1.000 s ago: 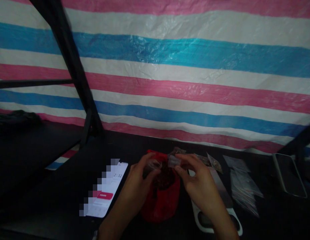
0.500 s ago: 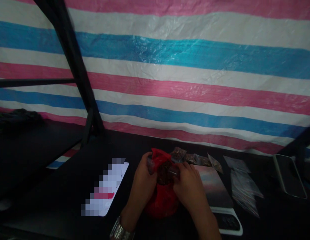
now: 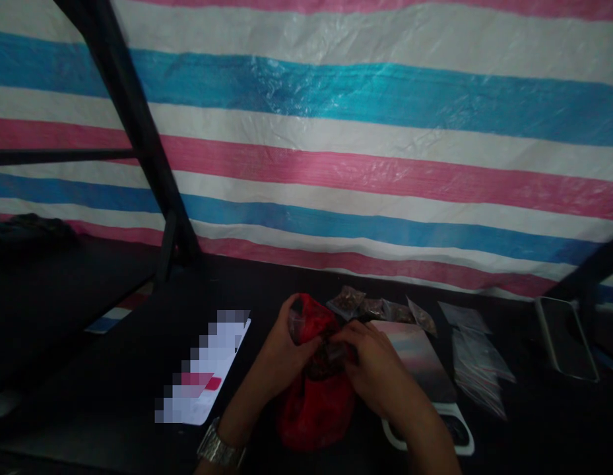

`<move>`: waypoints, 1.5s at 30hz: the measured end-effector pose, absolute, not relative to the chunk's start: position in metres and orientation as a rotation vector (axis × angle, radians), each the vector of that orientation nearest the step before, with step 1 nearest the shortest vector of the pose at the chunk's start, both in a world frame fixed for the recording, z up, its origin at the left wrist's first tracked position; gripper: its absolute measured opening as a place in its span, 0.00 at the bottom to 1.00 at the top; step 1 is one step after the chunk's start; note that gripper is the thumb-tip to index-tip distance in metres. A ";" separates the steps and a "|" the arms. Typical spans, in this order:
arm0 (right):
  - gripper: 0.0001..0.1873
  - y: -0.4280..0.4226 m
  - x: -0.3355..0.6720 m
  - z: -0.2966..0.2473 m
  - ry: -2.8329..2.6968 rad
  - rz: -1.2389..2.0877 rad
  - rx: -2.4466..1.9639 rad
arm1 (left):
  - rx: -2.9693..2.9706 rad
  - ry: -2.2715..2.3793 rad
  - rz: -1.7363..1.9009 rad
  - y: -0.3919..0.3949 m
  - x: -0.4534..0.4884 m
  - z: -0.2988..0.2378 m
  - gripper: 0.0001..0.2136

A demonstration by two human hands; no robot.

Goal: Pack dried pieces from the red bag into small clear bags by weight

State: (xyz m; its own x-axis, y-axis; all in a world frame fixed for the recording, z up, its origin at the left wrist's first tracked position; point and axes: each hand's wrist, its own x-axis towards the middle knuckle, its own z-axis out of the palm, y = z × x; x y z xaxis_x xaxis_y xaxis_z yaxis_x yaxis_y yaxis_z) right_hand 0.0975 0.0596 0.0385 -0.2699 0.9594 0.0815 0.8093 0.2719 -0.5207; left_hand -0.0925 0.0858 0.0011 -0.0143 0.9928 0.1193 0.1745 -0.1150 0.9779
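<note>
A red plastic bag (image 3: 316, 412) stands on the black surface with its mouth open and dark contents showing inside. My left hand (image 3: 286, 353) is closed on the bag's left rim, thumb reaching over toward the opening. At the right side of the mouth, my right hand (image 3: 368, 353) has its fingers bent into the opening; what its fingertips pinch is hidden. Just right of the bag lies a kitchen scale (image 3: 422, 363), partly covered by my right forearm. Several small filled zip bags (image 3: 373, 308) lie in a row behind the scale.
Flat clear zip bags (image 3: 479, 369) are spread right of the scale. A phone (image 3: 566, 340) lies at the far right, and a lit phone screen (image 3: 212, 382), partly pixelated, at the left. Black frame posts (image 3: 142, 138) stand before a striped tarp (image 3: 336, 86).
My right fingers have moved inward over the bag's mouth. The left thumb now reaches further across the opening, and the bag's top leans differently. The view has shifted slightly.
</note>
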 end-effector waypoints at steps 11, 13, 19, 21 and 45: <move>0.22 0.064 0.099 0.043 -1.907 0.677 -1.602 | 1.257 1.257 1.395 0.087 -0.088 0.011 0.28; 0.21 0.064 0.098 0.051 -1.849 0.605 -1.574 | 1.236 1.238 1.470 0.087 -0.088 0.015 0.26; 0.20 0.062 0.089 0.068 -1.745 0.475 -1.364 | 1.156 1.265 1.643 0.087 -0.088 0.020 0.24; 0.21 0.062 0.088 0.068 -1.752 0.442 -1.372 | 1.165 1.262 1.647 0.087 -0.089 0.018 0.23; 0.21 0.055 0.078 0.062 -1.983 0.234 -1.453 | 1.318 1.248 1.607 0.083 -0.097 0.010 0.15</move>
State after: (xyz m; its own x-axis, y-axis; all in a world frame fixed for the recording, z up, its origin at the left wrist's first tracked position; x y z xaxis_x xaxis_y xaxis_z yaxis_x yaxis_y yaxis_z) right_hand 0.0783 0.0554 0.0621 -0.1659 0.9011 0.4007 0.7831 0.3673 -0.5019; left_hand -0.0975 0.0832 0.0101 -0.2353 0.9264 0.2938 0.0548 -0.2892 0.9557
